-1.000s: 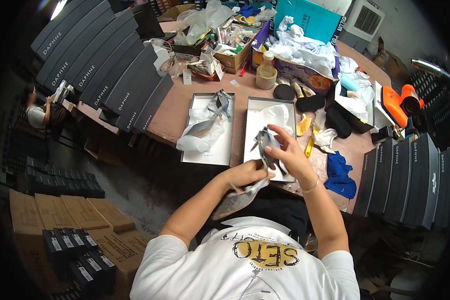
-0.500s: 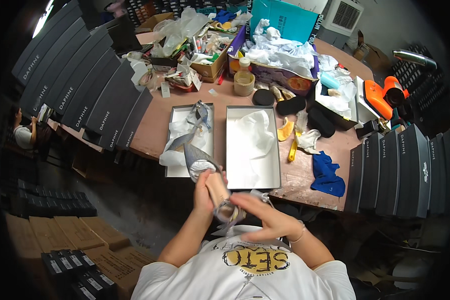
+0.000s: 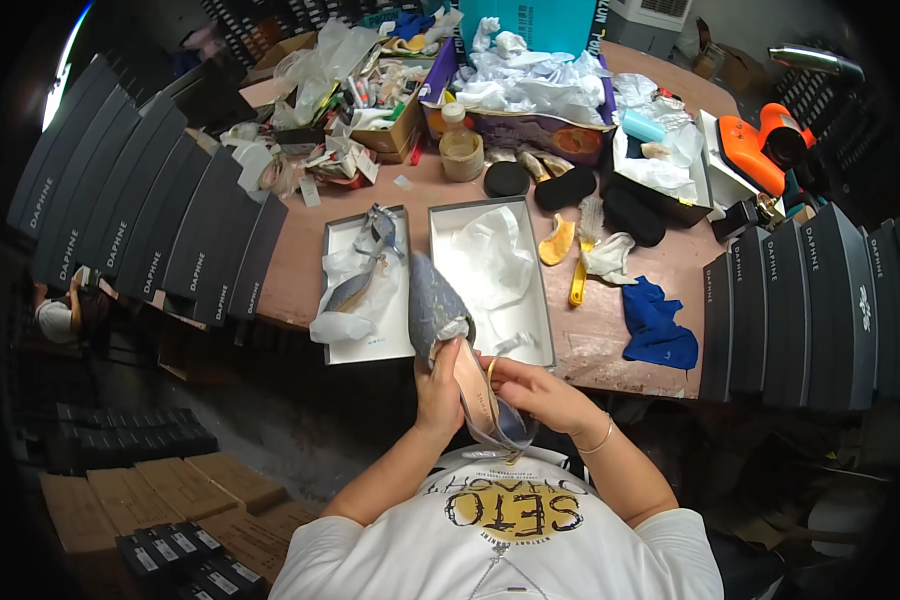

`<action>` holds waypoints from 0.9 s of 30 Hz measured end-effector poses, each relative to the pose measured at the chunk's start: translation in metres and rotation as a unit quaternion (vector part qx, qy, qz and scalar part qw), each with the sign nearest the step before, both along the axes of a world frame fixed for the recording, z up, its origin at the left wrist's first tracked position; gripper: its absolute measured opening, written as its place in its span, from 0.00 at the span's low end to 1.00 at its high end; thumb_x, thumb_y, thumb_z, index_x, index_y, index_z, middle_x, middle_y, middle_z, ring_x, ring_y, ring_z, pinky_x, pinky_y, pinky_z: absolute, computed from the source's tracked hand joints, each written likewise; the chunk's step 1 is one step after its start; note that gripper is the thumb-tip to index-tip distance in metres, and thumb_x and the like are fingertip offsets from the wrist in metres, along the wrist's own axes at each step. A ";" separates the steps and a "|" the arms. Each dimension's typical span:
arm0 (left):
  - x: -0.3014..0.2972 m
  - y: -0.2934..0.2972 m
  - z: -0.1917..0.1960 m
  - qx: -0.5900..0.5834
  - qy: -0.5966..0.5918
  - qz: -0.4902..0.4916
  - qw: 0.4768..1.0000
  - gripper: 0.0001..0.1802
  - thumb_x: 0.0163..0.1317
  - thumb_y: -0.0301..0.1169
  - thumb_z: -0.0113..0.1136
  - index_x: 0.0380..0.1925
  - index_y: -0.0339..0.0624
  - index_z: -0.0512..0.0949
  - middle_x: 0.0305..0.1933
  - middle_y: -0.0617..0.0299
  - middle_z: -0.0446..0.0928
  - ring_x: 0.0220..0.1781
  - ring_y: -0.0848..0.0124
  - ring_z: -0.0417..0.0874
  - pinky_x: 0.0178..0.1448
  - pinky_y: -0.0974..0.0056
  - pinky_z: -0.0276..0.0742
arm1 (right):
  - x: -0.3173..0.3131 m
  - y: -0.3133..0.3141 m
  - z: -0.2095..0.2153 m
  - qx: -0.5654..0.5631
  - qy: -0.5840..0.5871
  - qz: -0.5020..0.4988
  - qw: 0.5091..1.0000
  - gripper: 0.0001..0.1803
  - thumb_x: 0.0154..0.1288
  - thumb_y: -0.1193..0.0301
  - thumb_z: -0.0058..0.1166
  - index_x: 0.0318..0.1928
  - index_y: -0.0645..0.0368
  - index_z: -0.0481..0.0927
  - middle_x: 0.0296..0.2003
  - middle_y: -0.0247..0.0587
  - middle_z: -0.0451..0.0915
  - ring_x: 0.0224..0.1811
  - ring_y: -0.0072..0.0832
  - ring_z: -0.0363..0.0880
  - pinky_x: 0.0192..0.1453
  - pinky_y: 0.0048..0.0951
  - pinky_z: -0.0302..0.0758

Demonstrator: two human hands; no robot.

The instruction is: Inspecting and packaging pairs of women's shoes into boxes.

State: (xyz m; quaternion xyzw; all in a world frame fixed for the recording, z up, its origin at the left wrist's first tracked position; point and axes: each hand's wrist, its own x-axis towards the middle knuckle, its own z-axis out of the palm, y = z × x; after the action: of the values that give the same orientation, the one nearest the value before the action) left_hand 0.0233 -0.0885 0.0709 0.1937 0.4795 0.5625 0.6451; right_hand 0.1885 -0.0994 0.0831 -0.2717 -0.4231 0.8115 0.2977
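A grey-blue pointed shoe [image 3: 436, 300] with a beige insole is held in front of my chest, toe pointing away over the boxes. White paper is stuffed into its toe. My left hand [image 3: 440, 395] is closed around its middle from the left. My right hand [image 3: 548, 398] has its fingers bent against the shoe's right side near the heel; its fingertips are partly hidden. A matching shoe [image 3: 352, 290] lies on white paper in the left shoe box part [image 3: 398, 345]. Beside that, the right shoe box part [image 3: 540, 310] holds crumpled white tissue paper [image 3: 492, 255].
Stacks of dark shoe boxes stand left [image 3: 205, 265] and right [image 3: 830, 320]. Behind are a jar [image 3: 461, 155], black pads [image 3: 567, 188], a yellow-handled brush [image 3: 578, 280], a blue cloth [image 3: 660, 325], an orange heat gun [image 3: 755, 155] and a purple carton [image 3: 530, 140] of paper.
The shoe's toe has swung right and now points away from me. My right hand, previously spread over the heel end, has closed in on the shoe's side. The view has shifted slightly.
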 end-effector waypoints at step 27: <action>0.041 0.214 -0.121 0.304 0.617 -0.388 0.614 0.16 0.54 0.28 0.53 0.44 0.39 0.78 0.32 0.48 0.81 0.32 0.57 0.85 0.40 0.56 0.80 | 0.062 -0.035 0.040 -0.004 0.033 -0.203 0.979 0.35 0.63 0.72 0.45 0.69 0.57 0.48 0.54 0.58 0.70 0.40 0.38 0.81 0.44 0.35 0.81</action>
State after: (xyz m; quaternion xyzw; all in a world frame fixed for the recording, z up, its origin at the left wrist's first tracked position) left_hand 0.0647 0.1253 -0.0500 0.8478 0.4461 0.1209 0.2601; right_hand 0.2506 -0.1347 0.1234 -0.3264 -0.3459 0.7442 0.4690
